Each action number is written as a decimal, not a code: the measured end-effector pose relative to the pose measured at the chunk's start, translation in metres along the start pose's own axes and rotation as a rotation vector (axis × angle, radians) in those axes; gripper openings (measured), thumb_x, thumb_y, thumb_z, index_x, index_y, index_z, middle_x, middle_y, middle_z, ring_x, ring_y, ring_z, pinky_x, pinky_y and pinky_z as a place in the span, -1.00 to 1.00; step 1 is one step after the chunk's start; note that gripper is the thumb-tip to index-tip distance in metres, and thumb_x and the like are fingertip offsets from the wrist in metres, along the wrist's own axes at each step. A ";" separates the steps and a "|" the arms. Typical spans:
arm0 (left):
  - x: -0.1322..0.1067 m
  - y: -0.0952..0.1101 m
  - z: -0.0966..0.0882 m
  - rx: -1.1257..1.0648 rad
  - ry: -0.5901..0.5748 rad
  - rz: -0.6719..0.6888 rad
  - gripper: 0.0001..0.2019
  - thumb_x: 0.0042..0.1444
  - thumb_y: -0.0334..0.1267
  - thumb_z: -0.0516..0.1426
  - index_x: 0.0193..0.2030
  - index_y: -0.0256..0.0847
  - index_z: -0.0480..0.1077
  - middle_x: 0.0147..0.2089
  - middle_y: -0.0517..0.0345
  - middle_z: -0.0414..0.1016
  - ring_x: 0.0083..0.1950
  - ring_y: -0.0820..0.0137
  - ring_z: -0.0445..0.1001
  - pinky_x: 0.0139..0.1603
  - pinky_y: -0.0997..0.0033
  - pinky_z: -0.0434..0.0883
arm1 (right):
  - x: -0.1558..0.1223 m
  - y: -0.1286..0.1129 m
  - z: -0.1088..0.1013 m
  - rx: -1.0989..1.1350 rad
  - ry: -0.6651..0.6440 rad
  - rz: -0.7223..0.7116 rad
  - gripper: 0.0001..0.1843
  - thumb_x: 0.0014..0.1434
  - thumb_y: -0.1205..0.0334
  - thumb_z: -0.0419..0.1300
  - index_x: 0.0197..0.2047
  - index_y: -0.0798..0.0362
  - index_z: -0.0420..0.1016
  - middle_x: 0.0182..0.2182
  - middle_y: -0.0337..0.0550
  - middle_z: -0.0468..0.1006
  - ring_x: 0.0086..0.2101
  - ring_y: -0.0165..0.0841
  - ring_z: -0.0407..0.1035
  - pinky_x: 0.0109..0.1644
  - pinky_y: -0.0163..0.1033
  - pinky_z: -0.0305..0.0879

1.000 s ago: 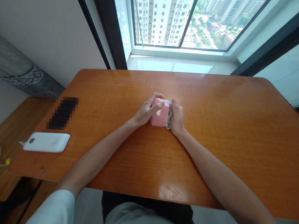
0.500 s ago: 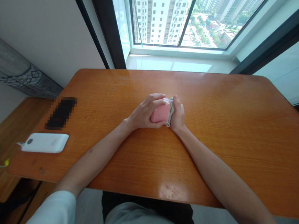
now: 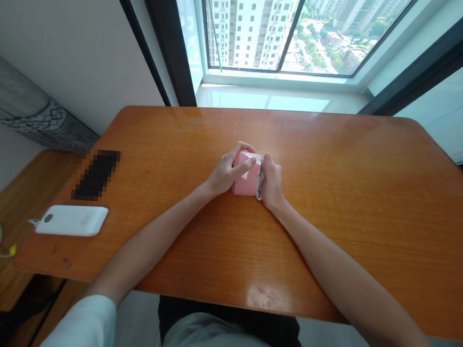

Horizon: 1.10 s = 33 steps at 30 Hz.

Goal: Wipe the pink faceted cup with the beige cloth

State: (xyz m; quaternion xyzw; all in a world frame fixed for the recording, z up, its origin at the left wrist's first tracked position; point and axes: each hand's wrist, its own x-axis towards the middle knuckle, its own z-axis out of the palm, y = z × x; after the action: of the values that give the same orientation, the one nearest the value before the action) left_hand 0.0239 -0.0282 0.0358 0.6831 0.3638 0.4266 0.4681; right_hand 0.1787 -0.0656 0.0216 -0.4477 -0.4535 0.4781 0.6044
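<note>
A small pink box-shaped object (image 3: pixel 245 186) with rounded corners is held over the middle of the wooden table (image 3: pixel 365 205). My left hand (image 3: pixel 225 174) grips it from the left, thumb across its upper face and fingers round the far side. My right hand (image 3: pixel 273 183) is closed on a bunched grey cloth (image 3: pixel 260 180), pressing it against the pink object's right side. A small loop of the cloth hangs at the near edge. Most of the cloth is hidden behind my right fingers, and what kind of thing the pink object is I cannot tell.
A white device (image 3: pixel 72 220) with a cable plugged into its left end lies near the table's left edge. Behind it is a dark pixelated patch (image 3: pixel 95 175). A window (image 3: pixel 279 75) stands beyond the far edge, and a patterned curtain (image 3: pixel 51 119) hangs at left.
My left hand has shifted its grip, the thumb now lying over the top of the pink object, which has turned to show more of its near face. The cloth stays at its right side.
</note>
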 end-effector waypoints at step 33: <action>0.000 -0.030 0.022 -0.324 0.176 -0.003 -0.44 0.53 0.31 -0.01 0.05 -0.10 0.60 -0.01 0.07 0.69 -0.10 0.29 0.58 -0.03 0.29 0.56 | 0.005 0.002 -0.004 -0.009 0.000 -0.054 -0.30 0.21 -0.42 0.44 -0.50 -0.05 0.27 -0.59 -0.39 0.25 -0.54 -0.51 0.05 -0.49 -0.30 0.03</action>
State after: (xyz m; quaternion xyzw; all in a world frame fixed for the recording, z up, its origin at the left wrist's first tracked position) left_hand 0.0416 -0.0264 0.0034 0.5583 0.3311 0.5369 0.5389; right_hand 0.1832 -0.0610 0.0189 -0.4378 -0.4678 0.4595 0.6151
